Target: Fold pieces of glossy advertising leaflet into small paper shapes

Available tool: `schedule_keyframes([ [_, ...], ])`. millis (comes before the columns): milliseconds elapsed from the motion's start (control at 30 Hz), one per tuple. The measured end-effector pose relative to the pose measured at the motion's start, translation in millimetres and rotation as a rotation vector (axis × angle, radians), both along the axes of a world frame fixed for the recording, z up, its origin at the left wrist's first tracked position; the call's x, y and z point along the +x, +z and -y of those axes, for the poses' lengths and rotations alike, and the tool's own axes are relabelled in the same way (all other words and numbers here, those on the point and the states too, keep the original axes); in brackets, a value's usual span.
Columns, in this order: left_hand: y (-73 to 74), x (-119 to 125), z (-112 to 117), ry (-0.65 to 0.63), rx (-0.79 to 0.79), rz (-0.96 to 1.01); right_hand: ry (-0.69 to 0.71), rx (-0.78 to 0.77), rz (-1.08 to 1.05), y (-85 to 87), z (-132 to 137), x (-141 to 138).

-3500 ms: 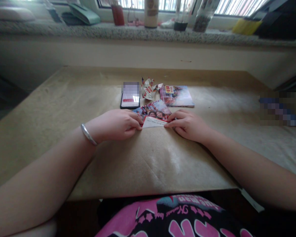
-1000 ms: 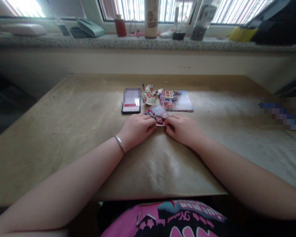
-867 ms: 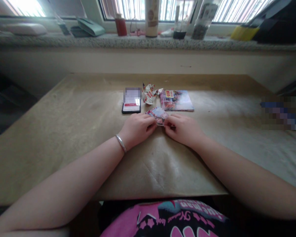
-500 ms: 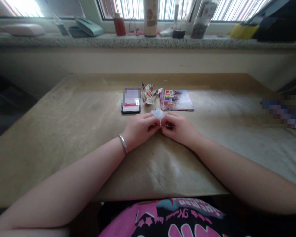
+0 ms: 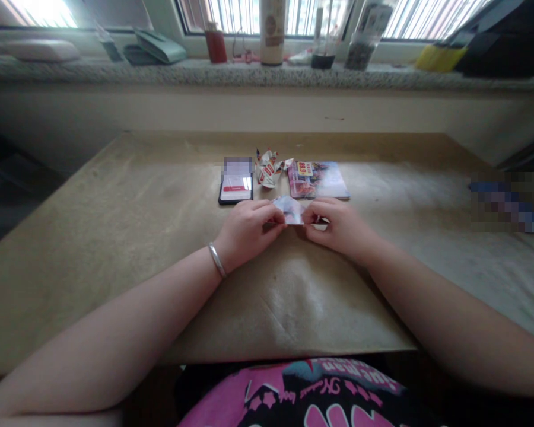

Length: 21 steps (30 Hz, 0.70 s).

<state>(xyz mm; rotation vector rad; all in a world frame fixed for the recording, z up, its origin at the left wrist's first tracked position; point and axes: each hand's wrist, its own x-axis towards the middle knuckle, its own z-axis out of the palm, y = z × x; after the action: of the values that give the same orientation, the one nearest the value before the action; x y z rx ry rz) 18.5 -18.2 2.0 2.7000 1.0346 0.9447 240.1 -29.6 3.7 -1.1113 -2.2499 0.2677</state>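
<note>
A small piece of patterned, folded paper is pinched between my two hands just above the table. Its near edge is a straight line facing me. My left hand, with a silver bangle on the wrist, grips the left end between thumb and fingers. On the other end, my right hand is closed in a similar pinch. Parts of the paper are hidden behind my fingers. Beyond the hands lie a phone, a crumpled wrapper and a flat, colourful booklet or paper pack with a yellow label.
The table has a pale brown cover. A blurred blue item lies at its right side. Along the stone windowsill stand a red bottle, a tall container and a yellow object.
My hands have moved apart, the right one shifting right and the left slightly left. More of the paper's surface and its straight near edge now show between them.
</note>
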Motion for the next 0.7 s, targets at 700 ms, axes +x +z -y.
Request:
schedule_keyframes([
  [700,-2.8,1,-1,-0.054,-0.094,0.072,0.063,0.052,0.124,8.9,-18,51],
])
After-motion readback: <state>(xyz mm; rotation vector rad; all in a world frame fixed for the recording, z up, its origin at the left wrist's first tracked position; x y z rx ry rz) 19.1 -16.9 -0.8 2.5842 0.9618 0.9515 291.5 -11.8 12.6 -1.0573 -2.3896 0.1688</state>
